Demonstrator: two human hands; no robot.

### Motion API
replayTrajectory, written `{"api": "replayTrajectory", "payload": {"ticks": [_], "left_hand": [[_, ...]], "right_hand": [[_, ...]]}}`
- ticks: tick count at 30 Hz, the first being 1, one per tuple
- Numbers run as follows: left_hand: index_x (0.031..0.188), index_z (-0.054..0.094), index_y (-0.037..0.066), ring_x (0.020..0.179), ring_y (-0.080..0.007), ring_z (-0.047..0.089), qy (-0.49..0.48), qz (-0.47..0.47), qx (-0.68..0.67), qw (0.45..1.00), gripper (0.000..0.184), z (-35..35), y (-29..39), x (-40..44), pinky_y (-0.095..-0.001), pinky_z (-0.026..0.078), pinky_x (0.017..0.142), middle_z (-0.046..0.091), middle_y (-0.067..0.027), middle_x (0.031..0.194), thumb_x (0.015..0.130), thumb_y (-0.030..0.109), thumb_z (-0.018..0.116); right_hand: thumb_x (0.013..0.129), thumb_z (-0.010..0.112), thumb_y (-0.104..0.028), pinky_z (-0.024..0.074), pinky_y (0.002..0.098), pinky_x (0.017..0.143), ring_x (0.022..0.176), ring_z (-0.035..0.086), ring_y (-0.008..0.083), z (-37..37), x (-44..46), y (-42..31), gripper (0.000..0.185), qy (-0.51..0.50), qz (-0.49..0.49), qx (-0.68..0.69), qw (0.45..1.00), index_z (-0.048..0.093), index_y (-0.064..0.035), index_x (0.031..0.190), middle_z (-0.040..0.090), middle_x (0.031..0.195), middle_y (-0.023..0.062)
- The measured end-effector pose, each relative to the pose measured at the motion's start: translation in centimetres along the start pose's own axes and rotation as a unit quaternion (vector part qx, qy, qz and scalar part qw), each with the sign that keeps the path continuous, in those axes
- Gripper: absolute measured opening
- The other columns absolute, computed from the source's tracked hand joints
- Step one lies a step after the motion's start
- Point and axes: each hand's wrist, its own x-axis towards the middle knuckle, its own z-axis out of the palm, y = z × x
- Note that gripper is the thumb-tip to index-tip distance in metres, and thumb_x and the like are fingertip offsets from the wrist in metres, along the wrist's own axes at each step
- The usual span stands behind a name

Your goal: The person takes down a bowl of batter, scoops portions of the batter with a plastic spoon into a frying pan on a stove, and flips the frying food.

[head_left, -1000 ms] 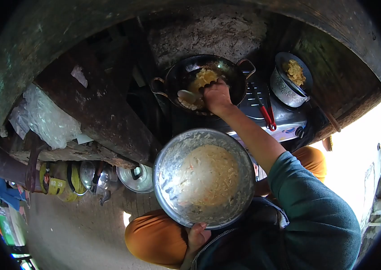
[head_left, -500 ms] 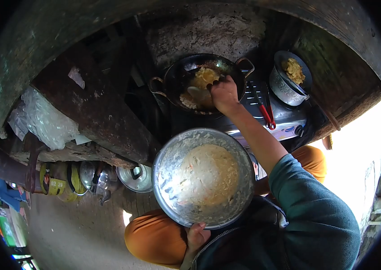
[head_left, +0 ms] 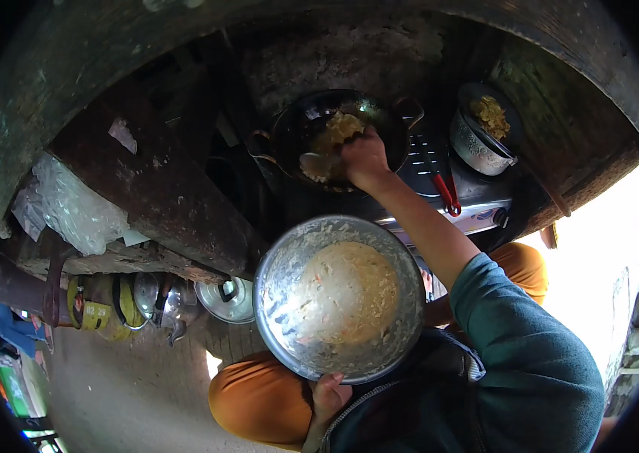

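Note:
My left hand [head_left: 330, 397] grips the near rim of a metal bowl [head_left: 273, 332], tilted towards me above my lap. Pale, lumpy batter [head_left: 353, 291] with small orange bits lies inside it. Over a dark two-handled wok [head_left: 294, 123] is my right hand [head_left: 366, 160], closed round the handle of a spoon [head_left: 315, 163], most of that handle hidden by the fingers. The spoon's bowl is low in the wok, at its near left side. Beyond my fingers a yellowish fritter [head_left: 344, 125] sits in the oil.
Right of the wok, a slotted spatula and red-handled tool [head_left: 446, 195] rest on the stove [head_left: 478, 219]. Fried pieces [head_left: 490, 116] fill a dark pan set on a silver pot [head_left: 478, 149]. Plastic bags [head_left: 82, 208], a pot lid [head_left: 227, 300] and a kettle [head_left: 178, 306] are at left.
My right hand and the spoon have shifted slightly left within the wok. The left hand and the bowl stay almost still. The wok area looks darker.

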Motion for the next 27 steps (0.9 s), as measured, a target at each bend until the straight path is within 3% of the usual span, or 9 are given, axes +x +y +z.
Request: {"api": "replayTrajectory", "payload": {"ticks": [4,7,10,12,15,18,24,27], "left_hand": [[0.114,0.033,0.001,0.102,-0.0266,0.04,0.023,0.005,-0.027,0.999,0.061,-0.7,-0.3,0.0,-0.0376,0.029,0.089,0.042,-0.0112,0.109,0.055,0.011,0.046],[0.114,0.032,0.002,0.1,-0.0232,0.041,-0.024,-0.004,-0.052,0.998,0.059,0.2,0.2,-0.1,-0.0349,0.029,0.088,0.043,-0.0094,0.107,0.057,0.004,0.047],[0.113,0.032,0.002,0.099,-0.0232,0.041,-0.022,-0.003,-0.035,0.999,0.059,-0.1,0.0,0.0,-0.0346,0.03,0.087,0.043,-0.0094,0.106,0.057,0.005,0.048],[0.114,0.032,0.002,0.101,-0.0264,0.04,0.019,0.001,-0.042,0.999,0.062,-0.4,-0.3,0.0,-0.0377,0.029,0.089,0.043,-0.011,0.109,0.055,0.012,0.046],[0.114,0.032,0.002,0.101,-0.0264,0.04,-0.004,0.0,-0.005,1.0,0.063,-0.2,-0.1,0.1,-0.0377,0.029,0.089,0.043,-0.0111,0.109,0.054,0.012,0.046],[0.114,0.032,0.002,0.101,-0.0265,0.04,0.002,-0.01,-0.039,0.999,0.063,0.0,-0.2,0.1,-0.0376,0.029,0.089,0.043,-0.0114,0.109,0.054,0.012,0.046],[0.114,0.032,0.001,0.101,-0.0272,0.04,0.018,0.007,-0.017,1.0,0.064,-0.4,-0.4,0.2,-0.0374,0.029,0.089,0.042,-0.0122,0.109,0.053,0.013,0.046],[0.114,0.032,0.001,0.101,-0.0273,0.04,0.03,-0.012,-0.022,0.999,0.064,-0.6,-0.3,0.1,-0.0374,0.03,0.088,0.042,-0.0126,0.109,0.053,0.014,0.046]], "right_hand": [[0.058,0.051,-0.018,0.0345,0.028,0.074,0.069,0.056,0.0175,1.5,0.4,0.1,0.015,0.051,0.014,0.016,0.998,0.061,-0.0142,0.068,0.059,0.067,0.0053],[0.057,0.051,-0.017,0.0348,0.0291,0.073,0.068,0.055,0.0171,1.8,0.1,0.4,0.012,0.097,0.002,0.034,0.995,0.059,-0.0147,0.065,0.058,0.064,0.0048],[0.056,0.05,-0.016,0.0351,0.031,0.072,0.066,0.055,0.0165,1.9,-0.2,0.6,0.008,0.122,-0.012,0.017,0.992,0.057,-0.0149,0.061,0.057,0.06,0.0041],[0.057,0.049,-0.014,0.0353,0.0312,0.072,0.067,0.055,0.0163,1.5,-0.5,1.1,0.01,0.142,0.028,0.038,0.989,0.057,-0.0151,0.063,0.057,0.062,0.0045],[0.057,0.049,-0.014,0.0354,0.0304,0.071,0.066,0.055,0.0168,1.2,-0.8,1.7,0.011,0.132,0.066,0.008,0.989,0.058,-0.0155,0.064,0.058,0.064,0.0044],[0.058,0.049,-0.015,0.0354,0.0302,0.072,0.064,0.055,0.0171,1.8,-1.2,1.3,0.011,0.177,0.014,-0.038,0.983,0.058,-0.0154,0.065,0.058,0.063,0.0045],[0.06,0.049,-0.015,0.0342,0.0301,0.076,0.068,0.056,0.0167,1.5,-0.3,1.7,0.013,0.112,0.056,0.024,0.992,0.059,-0.0141,0.067,0.058,0.063,0.0044],[0.06,0.05,-0.016,0.0343,0.0305,0.074,0.066,0.056,0.017,1.1,0.1,1.1,0.009,0.051,0.036,-0.013,0.998,0.059,-0.0149,0.062,0.058,0.062,0.005]]}}
